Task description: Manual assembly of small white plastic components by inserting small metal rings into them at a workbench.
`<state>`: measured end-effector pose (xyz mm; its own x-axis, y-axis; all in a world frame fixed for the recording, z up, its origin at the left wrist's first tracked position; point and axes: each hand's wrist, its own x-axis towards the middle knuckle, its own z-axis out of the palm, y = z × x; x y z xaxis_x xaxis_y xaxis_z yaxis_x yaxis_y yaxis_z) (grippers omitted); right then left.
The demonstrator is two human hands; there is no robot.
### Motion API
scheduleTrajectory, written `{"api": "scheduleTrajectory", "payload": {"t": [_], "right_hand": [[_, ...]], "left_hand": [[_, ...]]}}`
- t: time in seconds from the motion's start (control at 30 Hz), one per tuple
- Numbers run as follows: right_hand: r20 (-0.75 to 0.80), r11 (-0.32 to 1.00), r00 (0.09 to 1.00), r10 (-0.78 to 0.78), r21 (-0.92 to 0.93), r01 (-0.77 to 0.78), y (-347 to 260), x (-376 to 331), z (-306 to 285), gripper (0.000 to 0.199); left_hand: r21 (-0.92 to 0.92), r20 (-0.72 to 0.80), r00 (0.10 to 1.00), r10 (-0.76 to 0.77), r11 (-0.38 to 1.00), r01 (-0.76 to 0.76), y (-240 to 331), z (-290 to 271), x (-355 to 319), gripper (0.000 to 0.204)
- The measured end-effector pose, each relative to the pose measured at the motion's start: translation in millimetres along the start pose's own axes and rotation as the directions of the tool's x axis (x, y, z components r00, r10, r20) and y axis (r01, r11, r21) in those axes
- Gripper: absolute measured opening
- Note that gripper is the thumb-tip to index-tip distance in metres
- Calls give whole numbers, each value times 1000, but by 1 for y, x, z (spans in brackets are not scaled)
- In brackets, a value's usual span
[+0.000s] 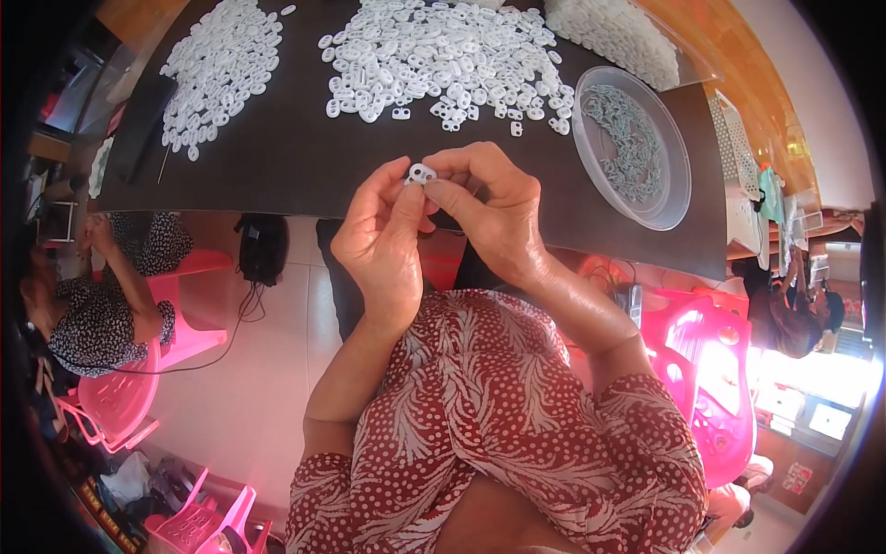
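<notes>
Both my hands meet over the near edge of the dark table (305, 175). Between their fingertips is a small white plastic piece with two holes (422, 174). My left hand (380, 242) pinches it from the left, thumb below. My right hand (494, 208) grips its right side between thumb and forefinger. Whether a second part is joined to it is too small to tell. Beyond my hands lies a large heap of white two-holed pieces (434, 55). To the right, a round clear plastic tub (678, 175) holds many small grey-green parts (628, 138).
Another pile of white oval pieces (221, 69) lies at the far left, beside a dark long object (148, 129). A clear tray of whitish pieces (614, 37) stands at the back right. People sit on both sides, with pink plastic chairs (120, 397) around.
</notes>
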<state>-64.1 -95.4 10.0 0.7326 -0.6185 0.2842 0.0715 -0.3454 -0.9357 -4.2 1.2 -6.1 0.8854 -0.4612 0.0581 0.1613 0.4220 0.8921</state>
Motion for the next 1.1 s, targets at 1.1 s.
{"api": "scheduleTrajectory", "payload": {"t": [1.1], "right_hand": [[23,780,855,-518,-396,484,5,-6,-28,31]], "left_hand": [[10,89,994,-62,998,61,12,19,-8,18]]}}
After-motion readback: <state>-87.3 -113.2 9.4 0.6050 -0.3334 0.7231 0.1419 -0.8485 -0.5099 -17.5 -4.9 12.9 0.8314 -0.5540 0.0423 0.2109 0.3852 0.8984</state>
